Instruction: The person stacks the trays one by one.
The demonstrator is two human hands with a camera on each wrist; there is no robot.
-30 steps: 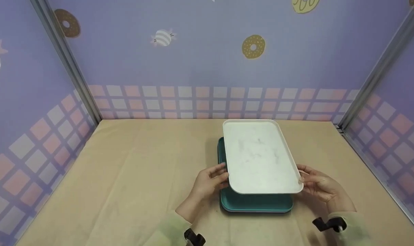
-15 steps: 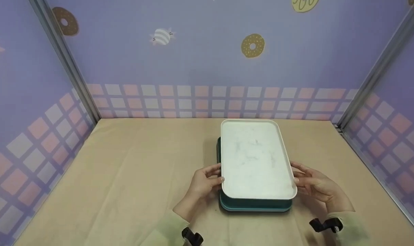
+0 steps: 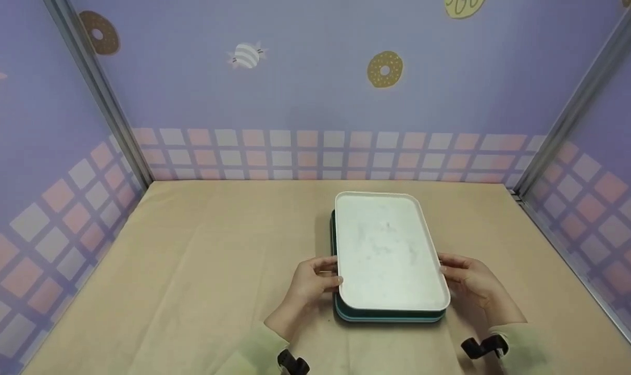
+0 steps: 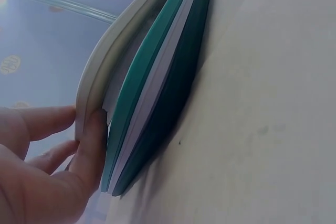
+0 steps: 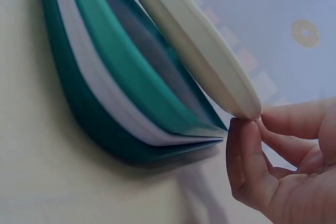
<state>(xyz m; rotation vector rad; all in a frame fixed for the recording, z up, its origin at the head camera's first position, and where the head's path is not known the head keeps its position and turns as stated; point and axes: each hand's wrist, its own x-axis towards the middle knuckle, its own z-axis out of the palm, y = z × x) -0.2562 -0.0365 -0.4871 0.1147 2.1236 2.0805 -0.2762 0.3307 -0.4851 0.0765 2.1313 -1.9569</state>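
A white rectangular tray [image 3: 388, 250] hangs just over a stack of trays, a gap showing beneath it in both wrist views. My left hand [image 3: 311, 281] pinches its left rim between thumb and fingers. On the opposite side my right hand [image 3: 474, 281] pinches the right rim. The stack below has a green tray [image 5: 113, 56] on top, a white tray [image 4: 157, 87] in the middle and a dark green tray [image 4: 181, 85] at the bottom. From the head view the held tray covers most of the stack, leaving its front and left edges visible.
The stack rests on a beige cloth-covered table [image 3: 232, 250]. Purple walls with a checked band [image 3: 320, 153] enclose the back and sides, with metal posts [image 3: 107, 104] at the corners. Each wrist carries a black strap mount [image 3: 484, 346].
Both hands have brought the white tray down and slightly left, so it now lines up more closely over the green stack. The stack has stayed put.
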